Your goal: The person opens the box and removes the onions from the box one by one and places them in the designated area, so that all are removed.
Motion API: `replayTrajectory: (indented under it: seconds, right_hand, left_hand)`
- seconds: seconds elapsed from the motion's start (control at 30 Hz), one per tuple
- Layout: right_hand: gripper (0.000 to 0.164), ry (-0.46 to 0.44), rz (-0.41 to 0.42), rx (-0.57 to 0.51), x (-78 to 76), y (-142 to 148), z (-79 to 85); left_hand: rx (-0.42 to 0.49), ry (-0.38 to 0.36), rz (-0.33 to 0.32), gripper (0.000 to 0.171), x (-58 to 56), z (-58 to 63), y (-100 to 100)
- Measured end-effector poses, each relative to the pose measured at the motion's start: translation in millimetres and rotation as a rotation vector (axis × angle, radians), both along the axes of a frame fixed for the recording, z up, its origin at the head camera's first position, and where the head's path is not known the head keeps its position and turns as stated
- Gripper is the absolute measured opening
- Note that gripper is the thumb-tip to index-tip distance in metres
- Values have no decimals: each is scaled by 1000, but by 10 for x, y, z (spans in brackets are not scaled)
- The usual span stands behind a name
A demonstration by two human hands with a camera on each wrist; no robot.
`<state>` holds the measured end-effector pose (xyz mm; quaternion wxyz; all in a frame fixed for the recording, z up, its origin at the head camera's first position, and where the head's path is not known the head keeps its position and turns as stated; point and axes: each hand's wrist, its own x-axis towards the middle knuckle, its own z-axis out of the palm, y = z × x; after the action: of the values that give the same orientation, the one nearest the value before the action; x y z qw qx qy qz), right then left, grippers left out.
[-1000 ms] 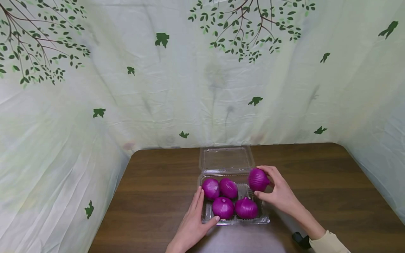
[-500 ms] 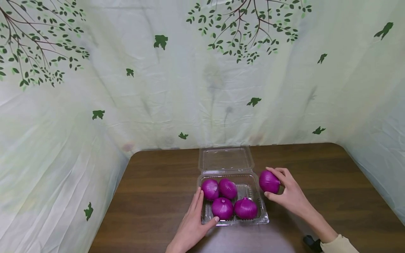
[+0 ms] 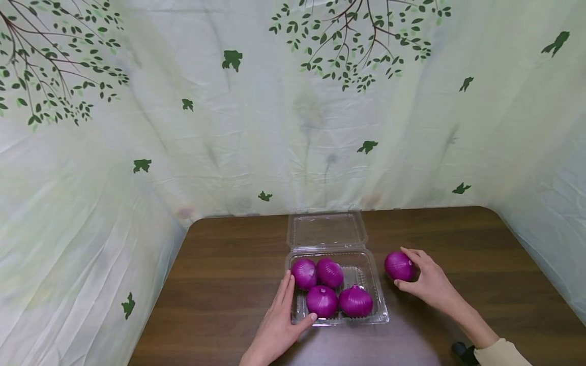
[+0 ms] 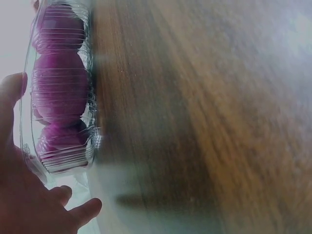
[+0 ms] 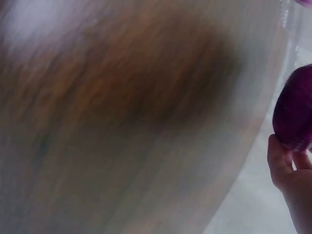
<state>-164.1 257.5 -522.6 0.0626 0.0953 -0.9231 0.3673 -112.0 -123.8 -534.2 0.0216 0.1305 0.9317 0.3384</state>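
In the head view, my right hand [image 3: 429,284] holds a red onion [image 3: 398,266] between thumb and fingers, at the table to the right of a clear plastic clamshell box [image 3: 378,292]. The right wrist view shows the same onion [image 5: 295,109] at its right edge, above the fingertips. Several more red onions, among them a front right one [image 3: 355,302], sit in the box. My left hand [image 3: 276,328] rests against the box's front left corner. Its fingers lie straight along the left side, and the thumb touches the front rim.
The box's hinged lid [image 3: 327,230] lies folded back towards the far edge of the brown wooden table [image 3: 238,259]. Behind the table hangs a pale curtain [image 3: 284,127] printed with leaves. A dark band [image 3: 464,352] shows at the right wrist by the cream sleeve [image 3: 501,354].
My right hand has carried the onion from over the box's right edge further right and down to the table beside it. The left hand stays at the box.
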Motion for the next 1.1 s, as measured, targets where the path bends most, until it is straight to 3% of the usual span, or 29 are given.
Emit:
replayTrajectory:
  seconds: [0.43, 1.1]
  right_hand:
    - [73, -61, -4, 31, -69, 110, -147]
    - [82, -158, -19, -12, -2, 108, -150]
  left_hand:
    - [5, -5, 1, 101, 7, -1, 4]
    - [-15, -20, 4, 102, -7, 11, -2]
